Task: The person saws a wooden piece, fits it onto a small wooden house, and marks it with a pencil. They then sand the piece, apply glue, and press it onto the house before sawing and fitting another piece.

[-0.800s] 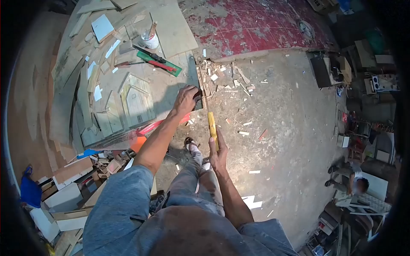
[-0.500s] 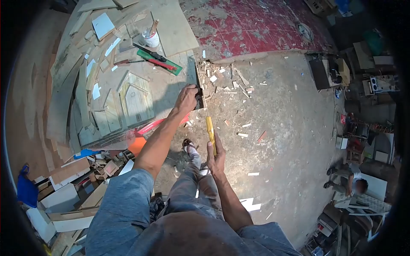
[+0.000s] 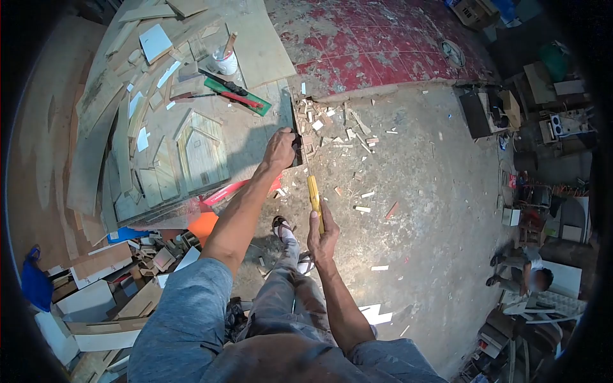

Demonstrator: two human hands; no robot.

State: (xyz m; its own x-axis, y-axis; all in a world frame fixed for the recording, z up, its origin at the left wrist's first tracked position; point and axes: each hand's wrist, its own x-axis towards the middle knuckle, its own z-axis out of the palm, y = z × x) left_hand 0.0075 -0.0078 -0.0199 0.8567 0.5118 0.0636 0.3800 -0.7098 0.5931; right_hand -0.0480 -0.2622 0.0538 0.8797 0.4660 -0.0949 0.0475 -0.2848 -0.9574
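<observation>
yellow tool (image 3: 314,199): long narrow yellow handle or stick, held at its lower end, long axis running up and away from the person toward the bench corner; exact tool type unclear.
right hand (image 3: 323,239): closed around the lower end of the yellow tool, thumb up along it, held out over the floor just off the bench edge.
left hand (image 3: 280,149): arm stretched forward, fingers curled down over a dark piece (image 3: 295,142) at the bench's right edge; looks like a firm hold, though what the piece is cannot be told.
relation: the dark piece lies ahead of and slightly left of the yellow tool's tip; tip and piece are near but apart; the tool's axis points roughly at it. Left hand is on the piece, right hand is the farther one.
workbench (image 3: 255,137): worn sheet top, tilted in view, crowded with plywood offcuts (image 3: 191,153), a white cup (image 3: 225,62) with a stick in it, a green strip (image 3: 237,96) with a red and black tool on it.
under bench: red bar (image 3: 239,186), orange patch, stacked board scraps lower left.
floor (image 3: 415,191): bare grey concrete, littered with small wood chips (image 3: 332,124) thickest by the bench corner; red painted area beyond.
own body: grey trousers, sandalled foot (image 3: 284,226) below the hands.
room: cluttered workshop; another person (image 3: 527,271) sits low at far right, well apart.
</observation>
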